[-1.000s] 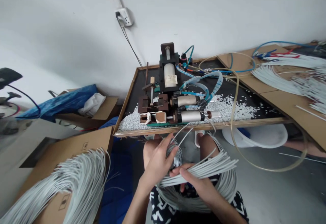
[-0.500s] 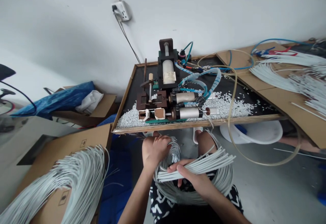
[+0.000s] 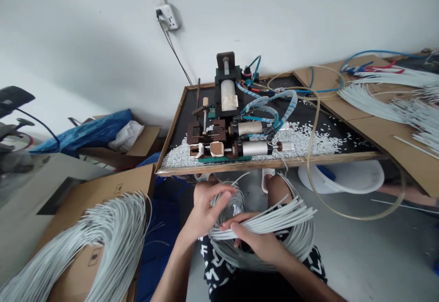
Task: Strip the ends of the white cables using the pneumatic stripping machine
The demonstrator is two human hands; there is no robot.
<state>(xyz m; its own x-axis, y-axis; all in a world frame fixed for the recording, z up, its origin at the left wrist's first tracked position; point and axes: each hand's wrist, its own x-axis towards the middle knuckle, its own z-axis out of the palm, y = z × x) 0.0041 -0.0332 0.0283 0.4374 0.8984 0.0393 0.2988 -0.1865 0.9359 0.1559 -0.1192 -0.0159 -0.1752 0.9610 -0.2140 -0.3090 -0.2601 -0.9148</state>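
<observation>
A coil of thin white wires (image 3: pixel 226 258) rests on my lap. My right hand (image 3: pixel 257 240) is closed around a bundle of cut wire ends (image 3: pixel 284 215), which fan out to the right above the coil. My left hand (image 3: pixel 209 206) is at the coil's left side, with thumb and forefinger brought together. From between those fingers a single wire (image 3: pixel 242 178) sticks out up and to the right; its other end is hidden behind the hand.
Ahead, a machine with air cylinders (image 3: pixel 254 148) stands on a wood-rimmed tray (image 3: pixel 219 169) strewn with small white scraps. More wires (image 3: pixel 116 229) hang over a cardboard box at left. Wires (image 3: pixel 377 105) lie on cardboard at right. A clear hose (image 3: pixel 312 155) loops down near a white basin (image 3: pixel 360 178).
My left hand has turned, its thumb now showing, and a wire end sticks up from its fingers. My right hand still grips the bundle, shifted slightly left. The view has moved a little.
</observation>
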